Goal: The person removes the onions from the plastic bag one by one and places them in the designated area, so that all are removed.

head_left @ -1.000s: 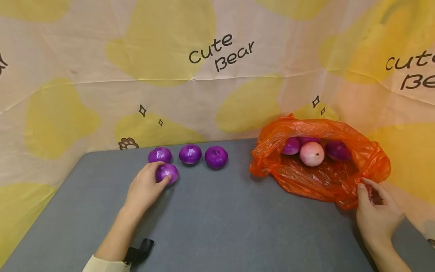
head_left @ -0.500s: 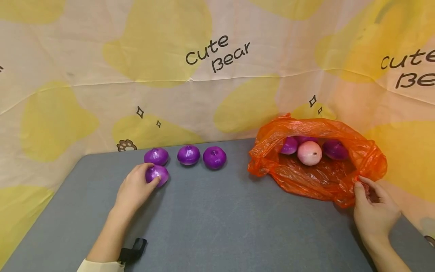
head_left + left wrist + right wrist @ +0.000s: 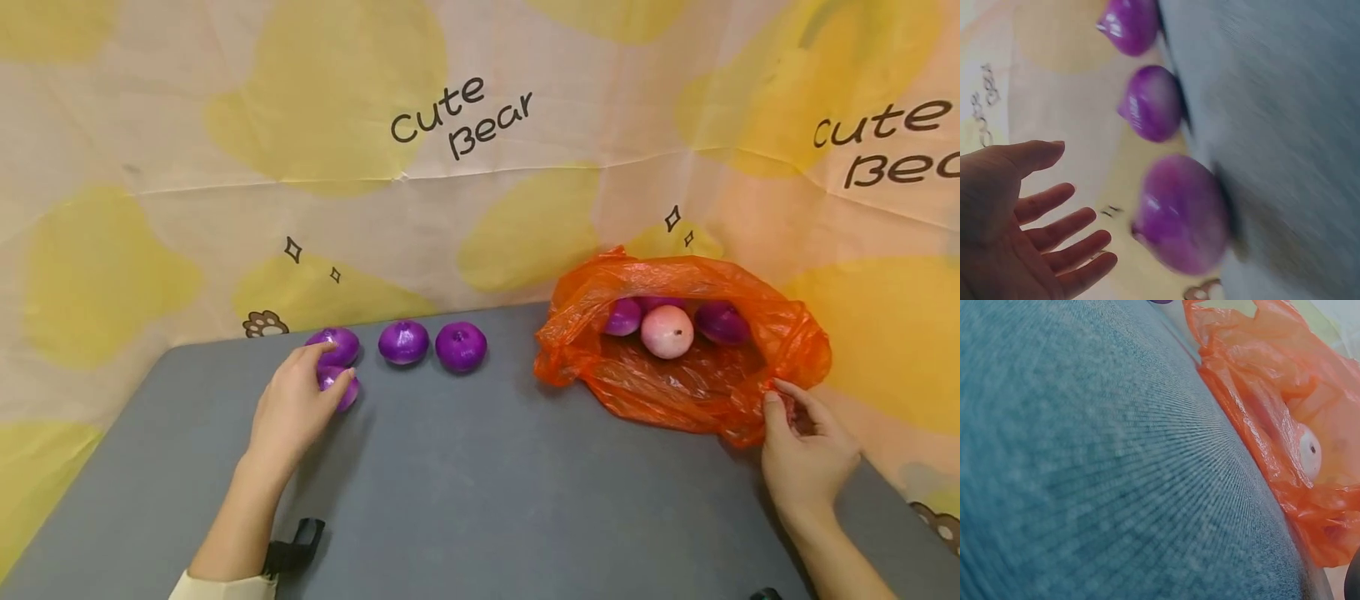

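My left hand is over the left end of a group of purple onions, fingers spread. In the left wrist view its fingers are apart, holding nothing, beside a large onion. The near onion rests on the table, partly behind the thumb, just in front of another onion. Two more onions stand to the right. My right hand pinches the near right rim of an orange plastic bag. Inside lie several purple onions and a pale pink round one with a dark spot.
A grey table runs up to a patterned cloth backdrop behind and at the right. A black strap is on the left wrist. The bag stands at the table's back right.
My left hand has set the near onion down in front of the back-left one, slightly leftward, and let it go. My right hand keeps its pinch on the bag. The head view has shifted slightly.
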### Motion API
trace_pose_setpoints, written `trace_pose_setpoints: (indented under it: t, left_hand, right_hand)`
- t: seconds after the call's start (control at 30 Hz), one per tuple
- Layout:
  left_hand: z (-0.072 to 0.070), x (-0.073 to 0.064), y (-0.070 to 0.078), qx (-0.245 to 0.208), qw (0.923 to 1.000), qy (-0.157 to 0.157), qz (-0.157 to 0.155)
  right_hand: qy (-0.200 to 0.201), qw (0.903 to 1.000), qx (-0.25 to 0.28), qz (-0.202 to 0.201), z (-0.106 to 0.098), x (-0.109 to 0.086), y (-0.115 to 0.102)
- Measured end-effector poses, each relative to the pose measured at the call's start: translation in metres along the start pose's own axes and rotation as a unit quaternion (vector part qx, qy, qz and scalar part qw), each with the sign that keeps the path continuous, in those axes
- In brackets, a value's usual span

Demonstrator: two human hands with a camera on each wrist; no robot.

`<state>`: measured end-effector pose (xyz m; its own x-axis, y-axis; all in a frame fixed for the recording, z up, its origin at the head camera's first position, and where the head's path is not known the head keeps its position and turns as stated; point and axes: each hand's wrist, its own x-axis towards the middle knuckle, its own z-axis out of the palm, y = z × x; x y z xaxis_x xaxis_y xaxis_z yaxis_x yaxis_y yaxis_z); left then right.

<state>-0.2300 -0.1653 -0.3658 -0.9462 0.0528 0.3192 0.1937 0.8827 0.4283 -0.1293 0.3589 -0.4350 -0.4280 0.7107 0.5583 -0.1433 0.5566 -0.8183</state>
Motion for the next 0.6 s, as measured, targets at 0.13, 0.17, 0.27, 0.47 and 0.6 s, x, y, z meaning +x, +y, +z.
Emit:
trace_pose_setpoints:
  t: [0.13,0.17,0.27,0.47,0.6]
  left_hand:
    - [0.0,0.004,0.029,-0.019,0.9996,0.001,0.02]
    - [0.0,0.005,0.038,-0.025,0.9994,-0.003,0.026]
    - [0.003,0.007,0.063,-0.058,0.9971,-0.009,0.049]
    - [0.012,0.011,0.117,-0.181,0.9793,-0.034,0.085]
    - [0.028,0.019,0.144,-0.238,0.9642,-0.028,0.113]
  right_hand:
    - [-0.001,1.0,-0.006,-0.006,-0.002,-0.001,0.0]
    - [-0.001,0.9999,-0.007,-0.007,-0.002,-0.001,0.001]
    - [0.002,0.9999,-0.009,-0.009,-0.002,-0.001,0.0]
    - [0.001,0.9999,-0.005,-0.009,-0.002,0.0,-0.002]
    - [0.0,1.0,-0.005,-0.008,-0.002,0.0,0.0]
